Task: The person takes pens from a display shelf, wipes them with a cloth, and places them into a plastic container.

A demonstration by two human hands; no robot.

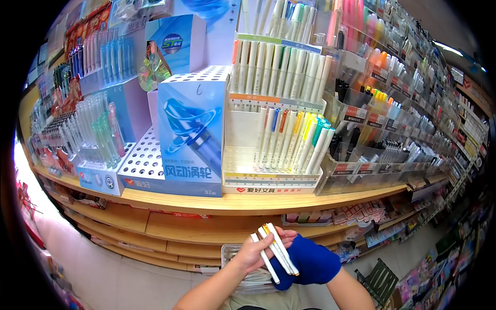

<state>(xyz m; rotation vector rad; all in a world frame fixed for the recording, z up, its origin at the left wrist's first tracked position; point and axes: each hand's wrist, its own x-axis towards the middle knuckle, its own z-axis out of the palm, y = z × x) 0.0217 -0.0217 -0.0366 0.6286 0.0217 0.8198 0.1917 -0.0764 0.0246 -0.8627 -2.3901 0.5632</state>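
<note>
White pens (280, 250) in left grip (265, 243)

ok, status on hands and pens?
Left hand shut on white pens. Right hand at their upper ends, grip unclear, partly hidden by blue cloth. Pen bin close below.

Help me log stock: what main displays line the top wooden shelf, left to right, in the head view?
Pale blue stand of pens → tall blue cardboard box → white stand of slim white markers → clear plastic bins of pens.

Slim white pens (279, 250), some yellow-marked, tilted, in left hand (252, 254)
</note>
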